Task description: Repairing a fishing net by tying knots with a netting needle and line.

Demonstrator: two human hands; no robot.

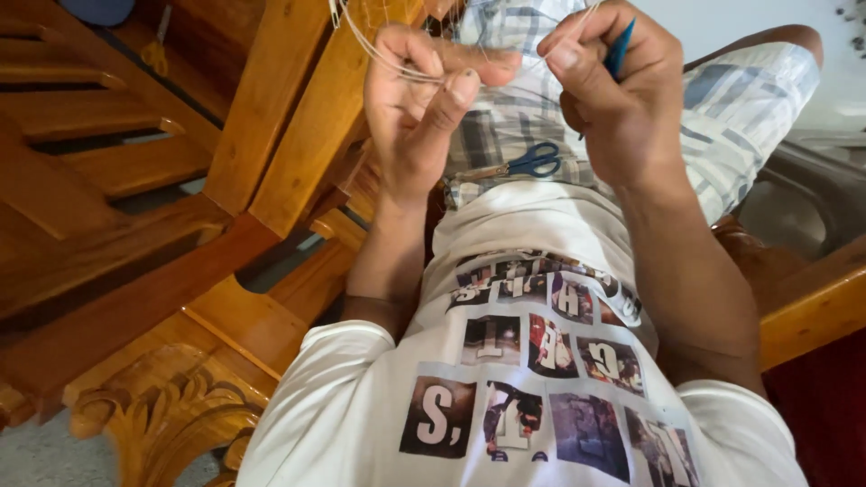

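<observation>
Left hand: the left hand (417, 108) is raised above the lap, thumb and forefinger pinched on thin pale thread (388, 56), the other fingers curled in beneath.
Right hand: the right hand (613, 99) is closed in a loose fist, gripping a blue tool (619, 50) whose tip sticks up between the fingers; thumb and forefinger also nip the thread.
Thread: several fine strands run from the upper left, loop over the left fingers and stretch across to the right hand, above the scissors.
Scissors: blue-handled scissors (523, 163) lie on the lap, on the plaid shorts (740, 99), just below and between the two hands, touched by neither.
Blue tool: slim, tilted, well above and to the right of the scissors; what kind of tool it is cannot be told.
Shirt: a white printed shirt (532, 361) fills the frame below the scissors.
Furniture: a carved wooden chair frame (162, 271) stands left of the scissors, close beside the left forearm.
</observation>
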